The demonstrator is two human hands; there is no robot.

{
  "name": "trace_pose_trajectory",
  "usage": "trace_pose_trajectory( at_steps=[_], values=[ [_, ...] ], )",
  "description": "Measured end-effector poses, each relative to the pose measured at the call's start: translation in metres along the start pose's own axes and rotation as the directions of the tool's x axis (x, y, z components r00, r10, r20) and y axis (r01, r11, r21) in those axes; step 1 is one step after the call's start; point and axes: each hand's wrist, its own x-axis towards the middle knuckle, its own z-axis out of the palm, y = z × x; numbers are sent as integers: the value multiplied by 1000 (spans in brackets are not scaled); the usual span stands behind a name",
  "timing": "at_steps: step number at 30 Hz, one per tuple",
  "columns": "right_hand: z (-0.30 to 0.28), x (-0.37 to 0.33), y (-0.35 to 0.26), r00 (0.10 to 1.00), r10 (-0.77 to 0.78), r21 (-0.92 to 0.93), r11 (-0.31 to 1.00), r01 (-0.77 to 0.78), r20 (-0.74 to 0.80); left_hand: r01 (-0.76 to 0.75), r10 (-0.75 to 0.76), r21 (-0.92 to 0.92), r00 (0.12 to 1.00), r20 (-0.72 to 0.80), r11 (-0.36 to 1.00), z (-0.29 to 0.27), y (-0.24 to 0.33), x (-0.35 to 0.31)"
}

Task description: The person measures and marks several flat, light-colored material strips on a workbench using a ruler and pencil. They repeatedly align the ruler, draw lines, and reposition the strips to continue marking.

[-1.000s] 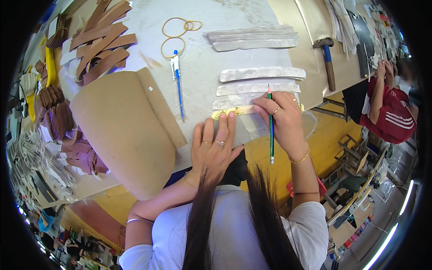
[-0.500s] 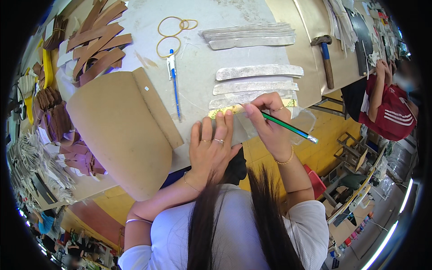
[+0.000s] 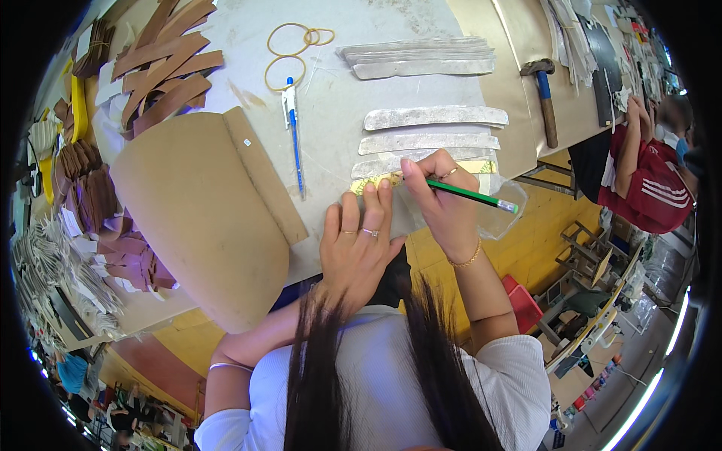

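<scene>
My right hand (image 3: 444, 199) is closed round a green pencil (image 3: 470, 193), whose eraser end points to the lower right. The pencil's tip is hidden behind my fingers, over a yellow printed strip (image 3: 367, 184) at the table's front edge. My left hand (image 3: 357, 239) lies flat, its fingertips pressing on the left part of that strip. Just beyond it lie several pale grey strips (image 3: 429, 143) in rows, with a stack of similar strips (image 3: 421, 59) farther back. A blue and white pen (image 3: 294, 139) rests on the table left of the strips.
A large brown curved panel (image 3: 203, 218) lies at my left and overhangs the table edge. Behind it are brown strips (image 3: 169, 64) and bundled pieces (image 3: 83, 184). Rubber bands (image 3: 289, 56) lie at the back. A hammer (image 3: 545, 101) is at the right; a person in red (image 3: 639, 177) sits beyond.
My right hand has shifted slightly left, and the pencil has tilted flatter, its eraser end moving up and left. My left hand still presses the strip.
</scene>
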Motion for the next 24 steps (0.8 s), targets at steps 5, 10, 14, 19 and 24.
trace_pose_trajectory(
  at_steps=[5,10,14,19,24],
  values=[
    [4,4,0,994,-110,-85,990,110,3,1,-2,36,1000,26,999,-1,1,1],
    [6,6,2,993,-117,-71,991,117,2,18,-18,36,1000,6,999,3,2,0],
    [6,5,3,982,-185,-201,962,188,32,0,-2,70,1000,24,998,2,1,1],
    [3,3,1,996,-83,-87,993,86,35,-7,5,81,1000,27,997,-1,1,3],
    [-27,3,8,974,-222,-156,962,226,44,8,-11,-91,999,-31,996,4,-8,-3]
  ],
)
